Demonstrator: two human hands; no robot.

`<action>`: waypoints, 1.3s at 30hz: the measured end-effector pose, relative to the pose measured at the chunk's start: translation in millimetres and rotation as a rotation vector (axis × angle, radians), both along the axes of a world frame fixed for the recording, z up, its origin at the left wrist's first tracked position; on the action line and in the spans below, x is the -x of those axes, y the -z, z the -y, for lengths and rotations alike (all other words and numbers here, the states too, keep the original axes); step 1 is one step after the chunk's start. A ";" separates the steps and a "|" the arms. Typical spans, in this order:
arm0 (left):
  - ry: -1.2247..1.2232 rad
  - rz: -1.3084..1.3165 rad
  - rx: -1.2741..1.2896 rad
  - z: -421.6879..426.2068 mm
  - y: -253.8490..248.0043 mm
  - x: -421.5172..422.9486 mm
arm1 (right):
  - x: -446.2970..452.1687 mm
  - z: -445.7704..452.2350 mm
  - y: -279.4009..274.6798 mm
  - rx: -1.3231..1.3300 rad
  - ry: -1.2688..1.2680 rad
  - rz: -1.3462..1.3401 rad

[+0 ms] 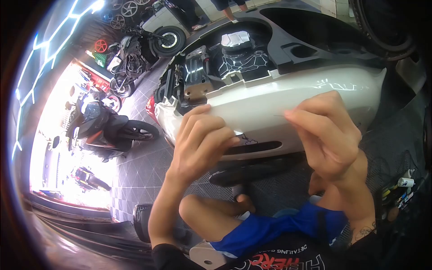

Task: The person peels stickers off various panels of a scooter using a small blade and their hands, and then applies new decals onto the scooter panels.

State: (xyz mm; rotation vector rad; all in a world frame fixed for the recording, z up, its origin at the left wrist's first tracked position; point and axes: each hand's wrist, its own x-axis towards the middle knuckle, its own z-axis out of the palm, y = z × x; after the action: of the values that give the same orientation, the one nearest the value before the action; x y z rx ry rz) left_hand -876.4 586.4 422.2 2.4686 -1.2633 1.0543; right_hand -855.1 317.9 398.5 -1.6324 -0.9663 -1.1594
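In front of me is the glossy white side panel [265,96] of a scooter, with a dark slot low on it. My left hand [202,137] is over the panel's left part, fingers curled and thumb side toward the slot. Whatever its fingertips hold, if anything, I cannot make out. My right hand [326,132] is closed in a pinch in front of the panel's right half. A thin dark strand [279,115] sticks out leftward from its fingertips. Whether either hand touches the panel is unclear. Dark line marks [248,139] show just above the slot.
The scooter's seat area lies open, showing a dark compartment with a silver-white part [235,39]. A black motorcycle [108,130] stands at left, with others behind it. Bottles and small tools [405,182] lie at right. Another person's legs [222,6] show at the top.
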 end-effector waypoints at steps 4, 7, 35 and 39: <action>0.041 0.099 -0.009 1.1 3.8 -3.1 | 0.3 5.0 2.0 0.014 0.007 -0.016; 0.070 0.148 -0.055 0.0 4.8 -5.2 | -0.7 4.8 3.0 0.014 0.001 -0.013; 0.037 0.271 -0.054 4.7 19.5 6.6 | 18.4 -15.5 31.1 0.225 0.014 -0.021; 0.014 0.282 0.040 4.1 31.9 9.8 | 17.2 -21.0 34.0 0.285 0.067 0.027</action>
State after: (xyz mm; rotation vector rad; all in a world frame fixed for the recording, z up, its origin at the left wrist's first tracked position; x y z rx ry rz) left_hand -886.2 582.3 390.3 2.3389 -1.3162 1.4494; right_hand -872.3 338.9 364.5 -1.8900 -1.1428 -1.1294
